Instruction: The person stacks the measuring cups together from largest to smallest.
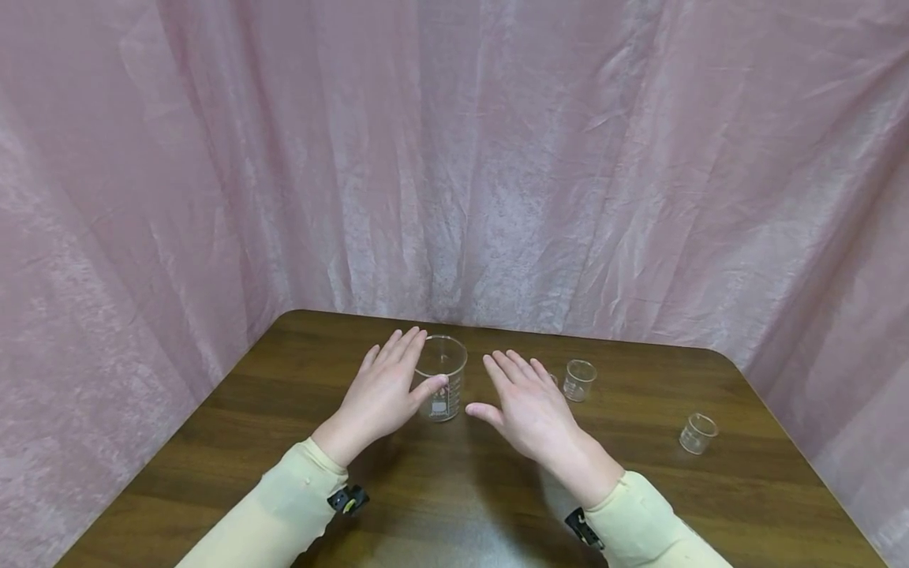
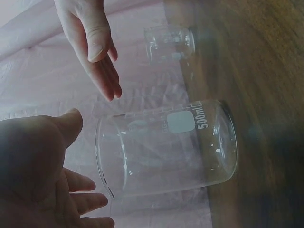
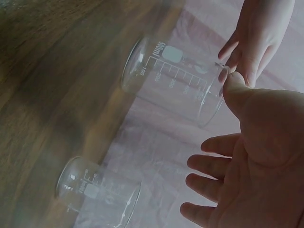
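A large clear glass beaker (image 1: 442, 398), marked 500ml in the left wrist view, stands upright between both hands toward the back of the table. My left hand (image 1: 383, 394) is beside its left rim, fingers straight and thumb spread in front of the glass. To the right of the beaker, my right hand (image 1: 531, 412) is held with straight fingers and the thumb pointing toward it. Neither hand grips anything. Just beyond the right fingertips stands a smaller beaker (image 1: 579, 383). A bit of another glass rim (image 1: 553, 379) peeks out behind the right hand, mostly hidden.
The smallest beaker (image 1: 696, 435) stands farther right on the brown wooden table (image 1: 284, 379). A pink curtain (image 1: 454, 158) hangs behind the table's back edge and along both sides. Dark wrist devices (image 1: 348, 499) are worn at the cuffs of the pale sleeves.
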A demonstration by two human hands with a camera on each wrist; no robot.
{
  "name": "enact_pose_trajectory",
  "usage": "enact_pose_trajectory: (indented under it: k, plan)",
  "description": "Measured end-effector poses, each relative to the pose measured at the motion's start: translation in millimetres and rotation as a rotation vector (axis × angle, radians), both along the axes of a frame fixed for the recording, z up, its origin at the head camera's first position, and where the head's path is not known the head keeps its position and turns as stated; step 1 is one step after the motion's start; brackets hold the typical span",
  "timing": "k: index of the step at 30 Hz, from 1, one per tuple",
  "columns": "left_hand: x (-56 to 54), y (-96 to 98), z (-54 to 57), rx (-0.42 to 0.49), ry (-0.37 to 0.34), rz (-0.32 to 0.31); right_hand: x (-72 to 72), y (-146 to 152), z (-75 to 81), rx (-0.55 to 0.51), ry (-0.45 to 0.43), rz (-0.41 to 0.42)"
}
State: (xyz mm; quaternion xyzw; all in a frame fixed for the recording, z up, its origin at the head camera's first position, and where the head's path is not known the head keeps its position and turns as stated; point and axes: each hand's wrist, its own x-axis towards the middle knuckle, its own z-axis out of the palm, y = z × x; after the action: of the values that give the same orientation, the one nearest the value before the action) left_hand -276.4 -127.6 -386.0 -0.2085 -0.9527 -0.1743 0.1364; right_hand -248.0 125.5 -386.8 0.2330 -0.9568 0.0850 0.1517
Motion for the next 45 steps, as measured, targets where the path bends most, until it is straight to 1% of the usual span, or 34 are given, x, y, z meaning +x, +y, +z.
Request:
enact_pose_trajectory:
  k: [12,16,23,30,35,42,45]
  plan:
    - [-6.6,1.0,-5.2,0.024,-0.058,0.015,-5.5,-10,-1.3,-0.006,0.011,0.032]
    - [-8.1,-0.5,-6.4,0.024,-0.073,0.022,-6.7,-14,-0.7,-0.013,-0.007,0.043]
    - [-9.8,-7.0,-9.9,0.019,-0.077,0.055,-7.5,-20,-1.2,-0.026,-0.027,0.067]
    - [-13.1,-7.0,-10.3,0.014,-0.107,0.045,-9.6,-22,-1.8,-0.032,-0.017,0.084]
    - [-13.3,-6.0,-10.7,0.009,-0.103,0.049,-9.4,-22,-1.8,-0.038,-0.002,0.096]
    - [-11.9,-6.5,-10.3,0.023,-0.107,0.042,-7.9,-23,-0.9,-0.056,-0.046,0.102]
    - [-11.0,-6.4,-10.4,0.027,-0.105,0.037,-6.5,-22,-0.5,-0.060,-0.048,0.108]
